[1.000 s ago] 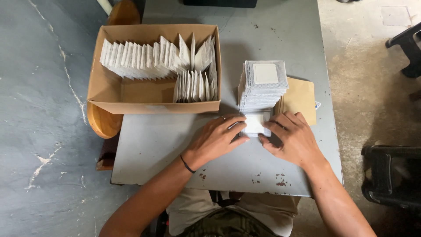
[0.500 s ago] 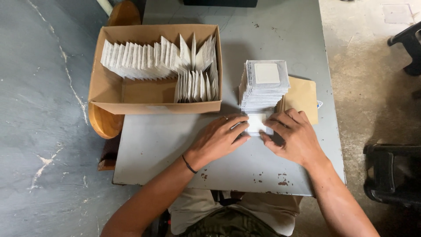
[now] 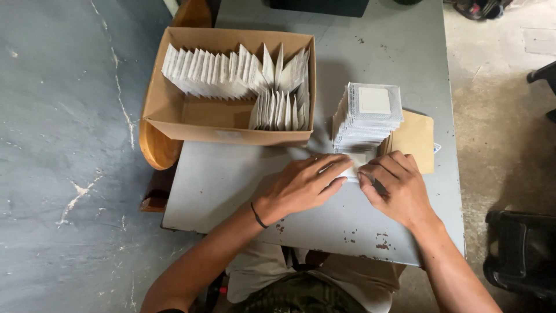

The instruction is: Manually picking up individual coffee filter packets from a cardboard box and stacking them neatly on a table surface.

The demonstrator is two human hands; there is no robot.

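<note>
White, a small square paper packet is lying on the grey metal bench, just in front of a tall stack of similar white packets. Both hands, left and right, are pressing on it with fingers curled. A brown cardboard box is sitting nearby.

Workshop: worn metal table, concrete floor

Single head view, looking steeply down from the near edge of the grey table, moderately close
</note>
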